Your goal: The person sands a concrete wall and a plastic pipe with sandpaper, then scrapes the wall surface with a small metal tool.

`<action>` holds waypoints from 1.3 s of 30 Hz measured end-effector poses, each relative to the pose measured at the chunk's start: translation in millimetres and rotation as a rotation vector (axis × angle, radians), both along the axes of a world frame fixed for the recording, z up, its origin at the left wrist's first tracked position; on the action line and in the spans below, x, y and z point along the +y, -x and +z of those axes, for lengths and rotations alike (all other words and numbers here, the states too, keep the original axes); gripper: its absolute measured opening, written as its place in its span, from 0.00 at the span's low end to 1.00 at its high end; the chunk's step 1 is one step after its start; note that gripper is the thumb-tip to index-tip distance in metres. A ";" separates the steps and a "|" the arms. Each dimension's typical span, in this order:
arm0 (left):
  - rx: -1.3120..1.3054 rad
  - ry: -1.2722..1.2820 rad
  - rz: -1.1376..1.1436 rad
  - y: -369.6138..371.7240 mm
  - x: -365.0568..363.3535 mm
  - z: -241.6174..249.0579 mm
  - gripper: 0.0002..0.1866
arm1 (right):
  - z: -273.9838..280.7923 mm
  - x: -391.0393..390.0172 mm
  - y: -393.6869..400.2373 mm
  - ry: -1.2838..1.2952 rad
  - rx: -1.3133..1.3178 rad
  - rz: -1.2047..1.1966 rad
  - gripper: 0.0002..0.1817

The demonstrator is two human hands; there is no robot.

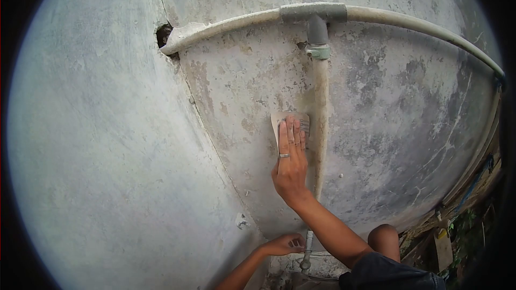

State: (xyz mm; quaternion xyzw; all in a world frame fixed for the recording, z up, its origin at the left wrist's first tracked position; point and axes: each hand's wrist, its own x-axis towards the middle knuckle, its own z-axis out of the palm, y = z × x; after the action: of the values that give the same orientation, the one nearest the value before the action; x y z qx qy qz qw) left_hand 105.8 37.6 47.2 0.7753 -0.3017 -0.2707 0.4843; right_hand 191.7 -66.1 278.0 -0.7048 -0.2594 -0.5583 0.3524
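Observation:
My right hand [292,166], a ring on one finger, presses a sheet of sandpaper [276,119] flat against the patchy grey wall [242,91], just left of the vertical pipe [321,107]. Printed marks show on the sheet's back, and the fingers lie straight and close together over it. Lower down, my left hand [284,244] is beside the metal tap [306,258] at the pipe's lower end. Its fingers are loosely bent and a little apart, with the fingertips right by the tap's neck and no object between them.
A horizontal pipe [403,20] crosses the wall above, joined to the vertical one by a grey tee [317,13]. At its left end is a broken hole [163,34]. A smoother wall [107,129] meets this one at the left. A bent knee [384,240] shows below right, near plants and boards [443,247].

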 end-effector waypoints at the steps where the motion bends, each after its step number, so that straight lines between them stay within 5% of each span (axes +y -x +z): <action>1: -0.080 -0.103 0.128 -1.1 12.2 39.8 0.15 | 9.1 1.5 -1.2 -0.022 -0.017 0.016 0.37; 6: -0.189 0.217 0.587 -8.1 39.6 152.4 0.07 | 62.3 4.6 3.7 -0.114 -0.036 0.063 0.37; 9: -0.290 0.443 0.897 -13.4 30.7 224.3 0.05 | 18.8 5.9 2.6 -0.072 0.019 0.079 0.39; 12: -0.405 0.780 1.081 -14.4 25.1 263.6 0.04 | 31.4 2.8 -3.3 -0.034 -0.038 0.050 0.40; 15: -0.436 1.026 1.095 -18.5 24.2 266.1 0.05 | 63.7 -0.9 1.3 -0.100 -0.058 0.064 0.40; 20: -0.400 1.072 1.099 -24.1 29.2 265.2 0.05 | -2.6 -7.6 7.1 -0.014 0.066 0.041 0.39; 23: -0.416 1.167 1.098 -25.0 33.9 274.8 0.05 | 13.3 -1.0 7.5 -0.044 0.043 0.034 0.38; 27: -0.393 1.154 1.141 -16.9 37.2 266.7 0.06 | 65.3 9.9 3.9 -0.139 -0.034 0.045 0.38; 33: -0.404 1.125 1.139 -15.1 43.8 255.6 0.06 | 3.6 -9.8 5.8 0.050 0.056 0.044 0.34; 39: -0.435 1.084 1.084 -14.1 38.9 248.6 0.06 | 64.6 -6.6 2.1 -0.020 -0.048 0.017 0.39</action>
State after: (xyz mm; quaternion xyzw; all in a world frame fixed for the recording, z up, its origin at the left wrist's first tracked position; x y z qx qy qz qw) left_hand 119.8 76.5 295.8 0.5058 -0.0598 0.3447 0.7885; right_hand 189.6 -72.6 342.6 -0.6853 -0.2680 -0.5749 0.3578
